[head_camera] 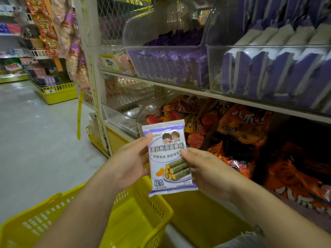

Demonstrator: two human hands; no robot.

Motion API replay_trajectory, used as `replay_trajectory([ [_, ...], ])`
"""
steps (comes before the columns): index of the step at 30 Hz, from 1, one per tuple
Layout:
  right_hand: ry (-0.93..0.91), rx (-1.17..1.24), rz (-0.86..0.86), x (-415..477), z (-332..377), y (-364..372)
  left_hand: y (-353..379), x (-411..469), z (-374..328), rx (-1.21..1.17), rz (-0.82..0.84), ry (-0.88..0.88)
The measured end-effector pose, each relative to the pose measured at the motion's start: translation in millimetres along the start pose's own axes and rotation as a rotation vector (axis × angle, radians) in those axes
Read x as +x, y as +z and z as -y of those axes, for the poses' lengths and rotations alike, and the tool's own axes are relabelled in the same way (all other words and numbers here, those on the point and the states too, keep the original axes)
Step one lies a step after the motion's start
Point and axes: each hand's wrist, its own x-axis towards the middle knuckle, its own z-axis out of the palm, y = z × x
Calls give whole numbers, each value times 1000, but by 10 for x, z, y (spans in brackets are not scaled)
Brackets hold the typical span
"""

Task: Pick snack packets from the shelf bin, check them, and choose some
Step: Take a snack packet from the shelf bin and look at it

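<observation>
One snack packet [169,158] is held upright above the yellow basket [143,217] | pinched by left hand [129,163] and right hand [206,169] | checking underway — choice not yet made, basket seemingly unfilled.

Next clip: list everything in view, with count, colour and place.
Purple-and-white foil snack packet: one, upright, between both hands.
Yellow plastic mesh basket: one, below the hands.
Clear plastic shelf bins: two, transparent, upper shelf.
Purple packets: many, inside those bins.
Orange-red snack bags: many, lower shelf.
Yellow price tag: one, upper shelf edge, left.
Left hand: fingers pinch the packet's left edge.
Right hand: fingers pinch its right edge.
</observation>
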Motion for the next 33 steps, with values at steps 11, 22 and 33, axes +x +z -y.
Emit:
replay_trajectory([
  [11, -113, 232, -13, 50, 57, 20, -188, -240, -49, 347, 277, 62],
  [22, -80, 362, -12, 61, 79, 62, -182, -226, -70, 562, 118, 266],
  [33, -223, 9, -12, 68, 20, 189, 200, -153, 199, 445, 152, 338],
])
